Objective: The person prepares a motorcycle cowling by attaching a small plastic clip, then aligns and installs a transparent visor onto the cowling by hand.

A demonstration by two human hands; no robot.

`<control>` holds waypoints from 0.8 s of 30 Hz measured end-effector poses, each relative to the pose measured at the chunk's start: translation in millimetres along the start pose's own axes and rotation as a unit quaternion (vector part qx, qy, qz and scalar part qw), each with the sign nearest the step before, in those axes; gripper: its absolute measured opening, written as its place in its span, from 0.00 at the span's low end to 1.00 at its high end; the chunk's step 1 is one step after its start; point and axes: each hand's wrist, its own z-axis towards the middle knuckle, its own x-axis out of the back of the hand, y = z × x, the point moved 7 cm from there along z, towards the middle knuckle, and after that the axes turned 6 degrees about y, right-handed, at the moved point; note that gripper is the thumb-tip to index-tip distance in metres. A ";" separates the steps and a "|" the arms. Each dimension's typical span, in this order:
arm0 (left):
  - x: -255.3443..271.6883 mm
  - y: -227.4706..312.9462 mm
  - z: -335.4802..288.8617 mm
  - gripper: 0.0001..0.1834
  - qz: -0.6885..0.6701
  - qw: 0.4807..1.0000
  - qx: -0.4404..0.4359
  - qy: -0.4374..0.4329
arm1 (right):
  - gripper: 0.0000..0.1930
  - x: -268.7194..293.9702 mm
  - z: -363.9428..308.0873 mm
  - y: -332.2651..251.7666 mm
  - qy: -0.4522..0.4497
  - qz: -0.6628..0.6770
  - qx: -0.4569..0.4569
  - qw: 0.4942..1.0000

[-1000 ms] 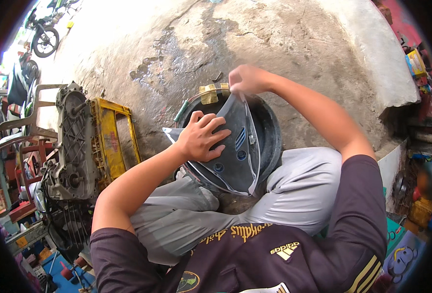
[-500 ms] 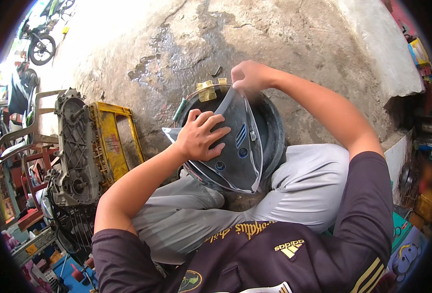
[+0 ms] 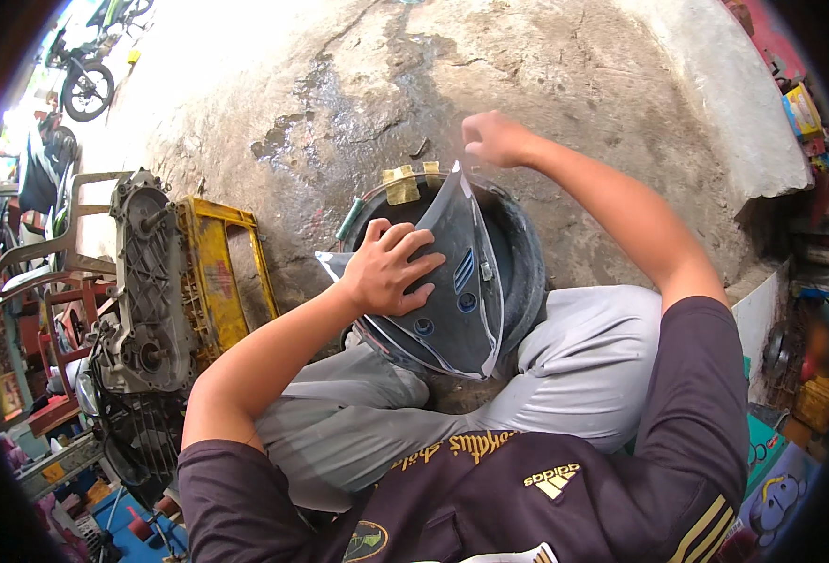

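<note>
A dark grey motorcycle fairing panel (image 3: 452,267), roughly triangular with pale edges, lies tilted across a round black basin (image 3: 525,253) between my legs. It has slots and two round holes. My left hand (image 3: 391,270) rests on the panel's left part, fingers spread over its surface. Just beyond the panel's pointed far tip is my right hand (image 3: 501,141), its fingers curled into a pinch and apart from the tip. Whatever may be in that pinch is too blurred to make out.
A yellow crate (image 3: 222,272) and a grey metal engine casing (image 3: 147,281) stand at my left. Yellowish pieces (image 3: 400,185) sit on the basin's far rim, near a green cylindrical piece (image 3: 350,218). Wet concrete floor (image 3: 339,122) lies beyond. A raised concrete ledge (image 3: 752,141) is at right.
My right hand has come away from the panel's far tip, moving slightly right and up. My left hand stays on the panel, which has hardly moved.
</note>
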 end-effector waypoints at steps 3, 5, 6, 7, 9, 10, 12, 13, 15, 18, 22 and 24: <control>0.5 -1.2 -0.6 0.26 0.000 1.000 -0.001 0.003 | 0.09 3.3 -0.8 6.0 0.030 0.018 -0.033 0.999; 5.0 -2.5 -6.0 0.26 0.005 1.000 0.004 0.005 | 0.09 -5.4 -9.8 -40.3 -0.067 0.079 0.034 0.994; 5.1 -1.8 -4.4 0.26 0.004 1.000 0.001 0.006 | 0.09 -14.3 -14.1 -42.6 -0.086 0.083 0.026 0.992; 5.7 -1.5 -3.0 0.26 0.004 1.000 0.002 0.005 | 0.09 -15.7 -14.6 -38.9 -0.084 0.081 0.024 0.993; 6.0 1.0 -0.6 0.26 0.004 1.000 0.002 0.007 | 0.09 -7.7 -7.3 -25.6 -0.044 0.039 0.022 0.998; 4.0 1.2 1.1 0.26 0.001 1.000 -0.002 0.007 | 0.09 -2.6 -1.9 -6.9 -0.033 0.001 -0.026 0.999; 1.9 1.2 1.3 0.26 0.002 1.000 -0.006 0.009 | 0.09 2.2 -4.9 4.3 -0.008 0.014 -0.030 0.999; 0.5 1.3 0.3 0.26 0.004 1.000 -0.008 0.011 | 0.09 5.9 -3.7 4.9 0.013 0.032 -0.034 0.999; -0.7 -0.1 -2.1 0.26 0.007 1.000 -0.007 0.013 | 0.09 -4.7 -9.9 -3.6 0.008 0.040 -0.026 0.999; 7.8 0.9 -4.3 0.26 0.012 1.000 0.000 0.000 | 0.08 -21.7 -22.1 -45.1 -0.062 0.082 0.026 0.994; 5.1 1.4 0.0 0.26 0.006 1.000 -0.002 0.004 | 0.07 -6.9 -5.3 -12.3 0.001 0.005 0.033 0.999; 2.1 3.6 2.9 0.26 0.004 1.000 -0.011 0.019 | 0.07 -3.0 -5.4 13.6 0.014 0.022 0.005 1.000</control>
